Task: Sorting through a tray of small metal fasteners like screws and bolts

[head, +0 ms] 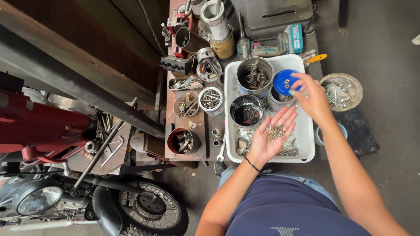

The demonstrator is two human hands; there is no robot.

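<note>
Over the white plastic tub (306,144), in the head view, both bare hands are at work. Left hand (272,136) lies palm up and fully open, fingers spread flat, with a small heap of screws (275,130) resting loose in the palm; a dark band sits on that wrist. Right hand (311,97) hovers just above and beyond it, fingers drawn together at the tips near the blue lid (284,81); a small pale object appears to be pinched there, though the view is too coarse to confirm what it is.

Inside the tub: a tin of coil springs (254,77) at the far left corner, a dark can (246,110) just in front of it, and the blue-lidded can beside them. More loose screws and bits (288,151) lie on the tub floor beneath the left hand.

Right of the tub, a shallow round bowl of bolts (342,91) stands on a dark mat. Left of the tub, on the rusty bench (170,150), stand several open tins of hardware, among them a tin of bolts (211,99) and a brown tub of parts (183,140). A wrench (221,153) lies at the bench edge. A cordless drill (280,43) lies beyond the tub.

Lower left of the view: a motorcycle wheel (151,209) and a headlamp (37,200).
</note>
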